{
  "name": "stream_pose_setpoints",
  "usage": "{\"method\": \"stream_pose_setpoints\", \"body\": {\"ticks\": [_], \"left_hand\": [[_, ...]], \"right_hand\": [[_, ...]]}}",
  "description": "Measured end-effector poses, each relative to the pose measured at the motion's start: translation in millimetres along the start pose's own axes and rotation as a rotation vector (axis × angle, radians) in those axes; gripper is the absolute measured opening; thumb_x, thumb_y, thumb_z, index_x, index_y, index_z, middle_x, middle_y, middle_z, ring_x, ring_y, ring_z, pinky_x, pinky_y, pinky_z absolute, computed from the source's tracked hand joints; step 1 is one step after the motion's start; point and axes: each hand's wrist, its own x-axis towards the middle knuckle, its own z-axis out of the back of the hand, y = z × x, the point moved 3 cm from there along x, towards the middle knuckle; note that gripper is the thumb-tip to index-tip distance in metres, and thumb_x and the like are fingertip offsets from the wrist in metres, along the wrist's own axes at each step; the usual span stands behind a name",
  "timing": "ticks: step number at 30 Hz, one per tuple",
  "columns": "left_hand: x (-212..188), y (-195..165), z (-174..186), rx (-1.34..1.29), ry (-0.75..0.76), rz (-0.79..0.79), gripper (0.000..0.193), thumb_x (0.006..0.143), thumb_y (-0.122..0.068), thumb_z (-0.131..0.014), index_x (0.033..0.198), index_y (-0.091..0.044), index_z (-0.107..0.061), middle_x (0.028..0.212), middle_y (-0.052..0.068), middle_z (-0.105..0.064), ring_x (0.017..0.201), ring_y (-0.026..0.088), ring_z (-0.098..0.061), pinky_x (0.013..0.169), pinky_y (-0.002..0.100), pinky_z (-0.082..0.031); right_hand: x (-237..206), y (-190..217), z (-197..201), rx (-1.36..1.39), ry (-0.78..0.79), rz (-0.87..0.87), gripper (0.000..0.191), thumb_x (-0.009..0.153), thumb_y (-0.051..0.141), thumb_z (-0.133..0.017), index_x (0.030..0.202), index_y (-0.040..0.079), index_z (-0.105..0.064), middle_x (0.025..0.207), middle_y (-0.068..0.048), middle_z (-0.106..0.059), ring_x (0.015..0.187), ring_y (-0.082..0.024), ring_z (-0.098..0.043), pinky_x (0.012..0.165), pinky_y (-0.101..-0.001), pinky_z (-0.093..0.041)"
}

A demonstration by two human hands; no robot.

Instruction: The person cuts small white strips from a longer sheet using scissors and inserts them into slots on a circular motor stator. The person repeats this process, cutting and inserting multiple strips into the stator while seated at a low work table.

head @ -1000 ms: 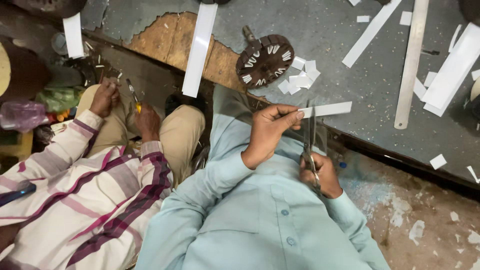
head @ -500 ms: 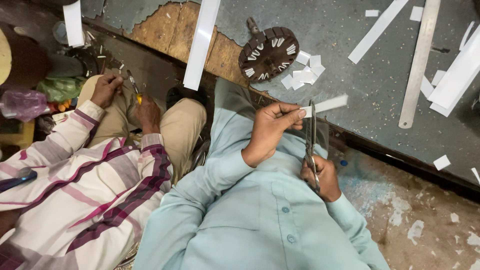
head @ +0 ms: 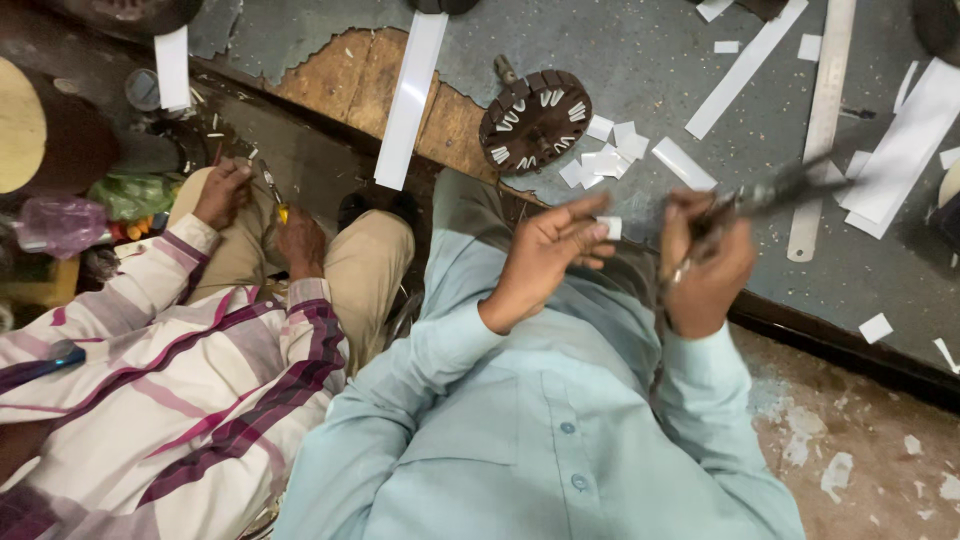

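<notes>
Scissors (head: 770, 195), blurred by motion, are clenched in the right hand (head: 705, 265), fingers through the handles and blades pointing out to the right above the grey surface (head: 660, 60). Left hand (head: 545, 255) pinches a small white paper piece (head: 609, 227) between thumb and fingertips, just beside the scissor hand; both are raised over the lap of the person in the pale blue shirt (head: 540, 440).

On the surface just beyond lies a heap of cut white pieces (head: 605, 160), touching a dark round slotted core (head: 535, 120) that already carries white inserts in several slots, while other slots show empty. Longer white strips (head: 745, 65) and a metal ruler (head: 820, 130) lie further right, uncut. Judged from this, part of the cutting and filling is done and stock remains.

At left, a co-worker in a striped shirt (head: 160, 370) handles a small tool (head: 275, 195) with both hands.
</notes>
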Motion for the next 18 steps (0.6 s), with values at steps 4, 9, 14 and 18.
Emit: {"method": "stream_pose_setpoints", "body": {"ticks": [4,9,14,18], "left_hand": [[-18.2,-12.3,1.8,0.323,0.12,-0.21,0.023,0.104,-0.012,-0.07,0.125,-0.003,-0.073,0.118,0.01,-0.076,0.102,0.02,-0.074,0.087,0.033,-0.061],[-35.0,-41.9,-11.4,1.382,0.177,-0.929,0.024,0.079,-0.012,-0.071,0.102,-0.017,-0.077,0.127,0.004,-0.072,0.115,0.029,-0.065,0.096,0.039,-0.052],[-21.4,-49.9,-24.2,1.483,0.253,-1.038,0.024,0.088,-0.012,-0.073,0.111,-0.007,-0.078,0.131,0.005,-0.07,0.118,0.024,-0.064,0.095,0.037,-0.05],[-22.2,-52.0,-23.3,1.022,0.153,-0.793,0.024,0.088,-0.007,-0.076,0.112,-0.01,-0.078,0.113,0.003,-0.075,0.107,0.022,-0.071,0.096,0.036,-0.055]], "right_hand": [[19.2,11.2,9.8,-0.384,0.011,0.07,0.014,0.104,0.003,-0.076,0.107,-0.001,-0.063,0.097,-0.015,-0.068,0.086,-0.017,-0.064,0.078,-0.0332,-0.049],[5.9,10.9,27.2,-0.301,0.267,-0.097,0.019,0.094,0.005,-0.078,0.098,0.0,-0.061,0.086,-0.009,-0.066,0.073,-0.015,-0.06,0.067,-0.0303,-0.047],[-0.5,9.3,27.9,-0.083,0.321,-0.173,0.02,0.092,0.006,-0.078,0.103,-0.001,-0.063,0.096,-0.006,-0.068,0.082,-0.011,-0.06,0.07,-0.0263,-0.049],[-11.7,18.4,28.4,-0.099,0.074,0.019,0.021,0.096,0.004,-0.076,0.111,-0.004,-0.064,0.111,-0.01,-0.068,0.099,-0.016,-0.065,0.088,-0.0279,-0.053]]}}
